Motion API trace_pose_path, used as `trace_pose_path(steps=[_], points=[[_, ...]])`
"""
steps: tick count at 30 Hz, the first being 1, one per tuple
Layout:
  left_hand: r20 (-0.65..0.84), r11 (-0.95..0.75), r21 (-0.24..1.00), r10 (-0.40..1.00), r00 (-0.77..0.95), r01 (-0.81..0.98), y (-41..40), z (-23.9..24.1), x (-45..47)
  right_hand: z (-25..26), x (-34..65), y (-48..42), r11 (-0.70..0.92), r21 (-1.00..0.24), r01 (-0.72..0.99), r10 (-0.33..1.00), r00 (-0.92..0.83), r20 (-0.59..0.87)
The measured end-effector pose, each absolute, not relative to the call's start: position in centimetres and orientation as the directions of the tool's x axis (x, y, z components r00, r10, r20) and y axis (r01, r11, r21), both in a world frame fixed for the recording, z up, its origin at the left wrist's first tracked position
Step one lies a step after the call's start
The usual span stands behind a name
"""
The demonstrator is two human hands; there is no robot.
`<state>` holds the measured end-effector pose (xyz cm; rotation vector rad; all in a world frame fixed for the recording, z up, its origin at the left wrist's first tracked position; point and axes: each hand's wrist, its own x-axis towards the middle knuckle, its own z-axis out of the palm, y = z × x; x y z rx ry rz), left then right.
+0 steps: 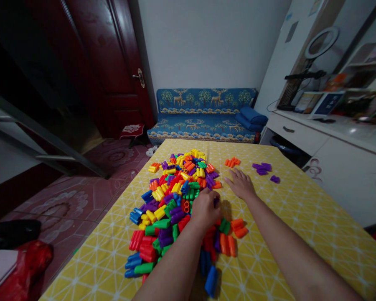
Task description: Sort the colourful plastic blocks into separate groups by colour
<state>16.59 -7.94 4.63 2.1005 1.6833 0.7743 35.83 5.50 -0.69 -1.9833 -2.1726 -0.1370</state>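
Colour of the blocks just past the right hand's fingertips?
Orange: the blocks past the right hand, head view.

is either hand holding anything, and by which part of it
The left hand seems to pinch a small purple plastic piece; which part is hidden. The right hand holds nothing visible.

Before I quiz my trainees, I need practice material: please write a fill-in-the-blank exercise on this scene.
The multicoloured pile of plastic building blocks lies partly under the person's ____ hand.
The small cluster nearest the right hand is ____.
The separate group farther right is ____.
The sofa backrest shows trees and ____.

Missing words: left; orange; purple; deer.
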Motion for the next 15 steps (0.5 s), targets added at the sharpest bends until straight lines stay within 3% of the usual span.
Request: trace_pose_path(steps=[4, 12, 15], points=[[0.235, -0.236, 0.620, 0.966, 0.110, 0.749, -7.9, 4.7, 16.5, -0.5, 36.6, 5.0, -0.005, -0.099, 0.995, 0.957, 0.033, 0.287], [0.220, -0.237, 0.664, 0.968, 0.118, 0.709, -7.8, 4.3, 16.3, -0.6, 41.4, 7.6, -0.231, -0.138, 0.963, 0.948, 0.254, 0.193], [0.243, -0.222, 0.716, 0.968, 0.062, 0.662, -7.4, 3.9, 16.4, -0.9, 42.2, 7.6, -0.204, -0.116, 0.972, 0.952, 0.225, 0.208]])
